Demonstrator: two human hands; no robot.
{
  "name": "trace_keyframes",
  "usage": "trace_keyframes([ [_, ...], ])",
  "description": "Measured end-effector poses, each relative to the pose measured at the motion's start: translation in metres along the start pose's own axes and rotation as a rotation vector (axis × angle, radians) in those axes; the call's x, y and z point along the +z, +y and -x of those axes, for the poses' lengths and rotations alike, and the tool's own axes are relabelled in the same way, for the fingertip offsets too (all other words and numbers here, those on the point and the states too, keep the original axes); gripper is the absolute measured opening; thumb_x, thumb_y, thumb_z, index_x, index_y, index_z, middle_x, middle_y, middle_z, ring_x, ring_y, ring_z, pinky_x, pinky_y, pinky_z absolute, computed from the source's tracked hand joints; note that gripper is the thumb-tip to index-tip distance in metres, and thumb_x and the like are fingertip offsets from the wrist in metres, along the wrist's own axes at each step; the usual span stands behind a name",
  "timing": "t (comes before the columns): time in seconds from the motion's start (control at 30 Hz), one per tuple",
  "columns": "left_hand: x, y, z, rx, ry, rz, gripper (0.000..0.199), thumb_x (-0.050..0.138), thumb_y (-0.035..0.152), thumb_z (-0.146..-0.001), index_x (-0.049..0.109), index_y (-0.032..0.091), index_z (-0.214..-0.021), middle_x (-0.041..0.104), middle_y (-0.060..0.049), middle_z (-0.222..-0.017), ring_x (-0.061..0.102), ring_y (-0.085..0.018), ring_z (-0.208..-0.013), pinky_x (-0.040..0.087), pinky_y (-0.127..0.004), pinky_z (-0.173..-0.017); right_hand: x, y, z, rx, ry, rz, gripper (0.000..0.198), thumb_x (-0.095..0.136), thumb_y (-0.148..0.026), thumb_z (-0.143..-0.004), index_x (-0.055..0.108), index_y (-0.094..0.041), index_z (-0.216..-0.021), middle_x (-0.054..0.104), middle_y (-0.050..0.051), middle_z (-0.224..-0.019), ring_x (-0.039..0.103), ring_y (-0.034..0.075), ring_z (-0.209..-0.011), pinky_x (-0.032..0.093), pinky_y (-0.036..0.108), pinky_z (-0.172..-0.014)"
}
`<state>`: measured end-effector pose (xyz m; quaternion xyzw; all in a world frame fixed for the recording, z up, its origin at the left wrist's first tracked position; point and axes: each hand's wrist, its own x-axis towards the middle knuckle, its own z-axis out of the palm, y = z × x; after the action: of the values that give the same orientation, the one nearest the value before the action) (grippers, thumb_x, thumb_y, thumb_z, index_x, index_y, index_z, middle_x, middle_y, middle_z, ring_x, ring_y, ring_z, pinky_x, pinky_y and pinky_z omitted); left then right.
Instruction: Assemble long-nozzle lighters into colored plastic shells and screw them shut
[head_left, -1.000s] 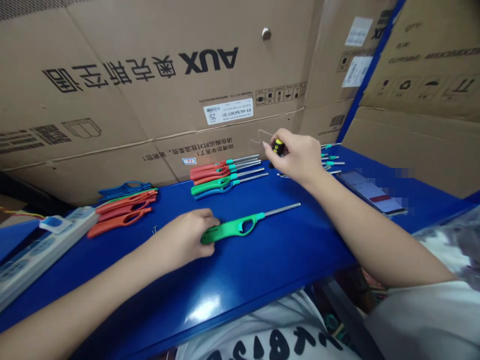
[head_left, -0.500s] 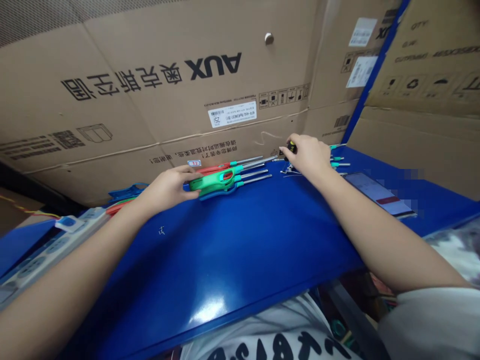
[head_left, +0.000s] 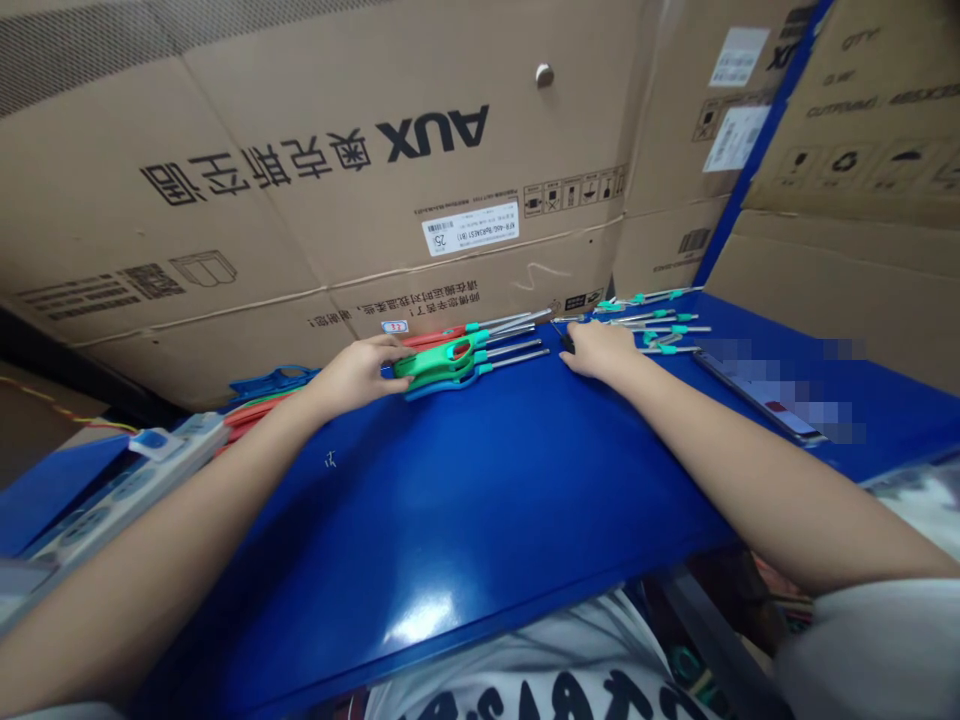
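Observation:
My left hand (head_left: 366, 372) is closed around the rear end of a green long-necked lighter (head_left: 429, 366), which lies among others on the blue tabletop (head_left: 480, 480). A blue lighter (head_left: 442, 385) shows below it and a red lighter (head_left: 435, 338) behind it; their metal tubes point right. My right hand (head_left: 604, 350) grips a small screwdriver (head_left: 568, 343) with a black handle, its thin shaft pointing up and left toward the lighter tips. My fingers hide most of the handle. Just beyond this hand lie several loose metal lighter tubes (head_left: 664, 318) with teal ends.
A cardboard wall (head_left: 315, 230) stands along the back, with another carton (head_left: 847, 290) at right. A phone (head_left: 765, 395) lies right of the loose tubes. At left are a white power strip (head_left: 120, 510) and more lighter bodies (head_left: 259, 418). Tiny scraps (head_left: 330, 459) lie on the tabletop.
My right hand has come down with the screwdriver, lower and nearer the tabletop, uncovering more of the loose tubes. My left hand keeps its hold on the green lighter. The view has shifted slightly.

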<state>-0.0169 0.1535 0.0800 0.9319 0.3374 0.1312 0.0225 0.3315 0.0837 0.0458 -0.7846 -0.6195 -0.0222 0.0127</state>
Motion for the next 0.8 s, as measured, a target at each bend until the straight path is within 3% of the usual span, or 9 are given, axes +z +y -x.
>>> trace_keyframes([
  [0.37,0.0050,-0.0023,-0.0015,-0.019,-0.025,0.062,0.040,0.061,0.045,-0.083,0.074,0.018,-0.109,0.074,-0.010,-0.107,0.070,-0.025,-0.094,0.054,-0.037,-0.088,0.0042,-0.0016,-0.0017,0.032,-0.049,0.003,0.044,0.053,-0.045,-0.095,0.063,-0.016,-0.126,0.067,0.021,-0.124,0.064,0.032,-0.115,0.051,0.040,-0.087],
  [0.57,0.0030,-0.0020,-0.0004,-0.084,-0.019,0.096,0.036,0.066,0.045,-0.081,0.075,0.019,-0.103,0.077,-0.008,-0.108,0.071,-0.025,-0.095,0.055,-0.036,-0.088,0.0033,-0.0022,-0.0008,0.048,-0.066,-0.004,0.048,0.053,-0.050,-0.094,0.063,-0.016,-0.127,0.066,0.021,-0.125,0.064,0.033,-0.116,0.051,0.040,-0.088],
  [0.8,0.0036,-0.0087,0.0032,-0.201,0.027,0.139,0.039,0.069,0.048,-0.077,0.074,0.018,-0.101,0.078,-0.007,-0.095,0.073,-0.024,-0.086,0.058,-0.037,-0.085,-0.0003,-0.0022,-0.0006,0.058,-0.103,-0.033,0.050,0.055,-0.055,-0.093,0.063,-0.018,-0.126,0.067,0.019,-0.125,0.064,0.034,-0.116,0.051,0.042,-0.088],
])
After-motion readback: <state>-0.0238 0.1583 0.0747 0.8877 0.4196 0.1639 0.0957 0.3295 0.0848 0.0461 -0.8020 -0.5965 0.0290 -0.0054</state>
